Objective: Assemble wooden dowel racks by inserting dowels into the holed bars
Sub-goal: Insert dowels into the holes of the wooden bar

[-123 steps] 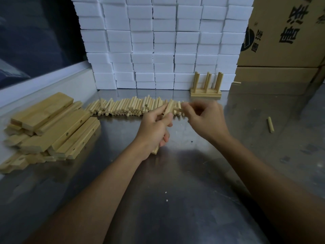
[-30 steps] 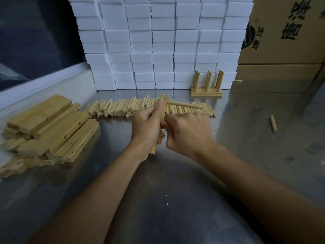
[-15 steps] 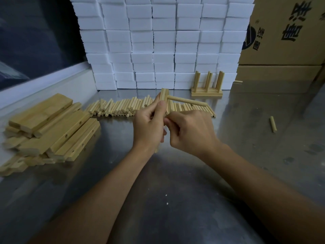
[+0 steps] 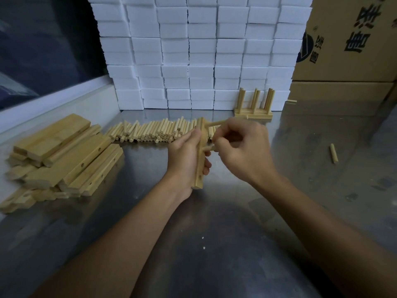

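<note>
Left hand point(image 4: 185, 155) grips a holed bar point(image 4: 199, 155) upright while right hand point(image 4: 242, 149) pinches a dowel point(image 4: 208, 148) at its middle hole

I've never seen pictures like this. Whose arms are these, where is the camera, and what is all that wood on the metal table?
No machine here: a person wears a camera on the head, so you look down on their own arms. The left hand has its grip round a wooden bar with holes, held upright. One dowel already sticks out near its top; the right hand pinches a second dowel at the middle hole. On the steel table lie a row of loose dowels, a pile of bars at left, one stray dowel at right, and a finished rack in front of stacked white blocks.
</note>
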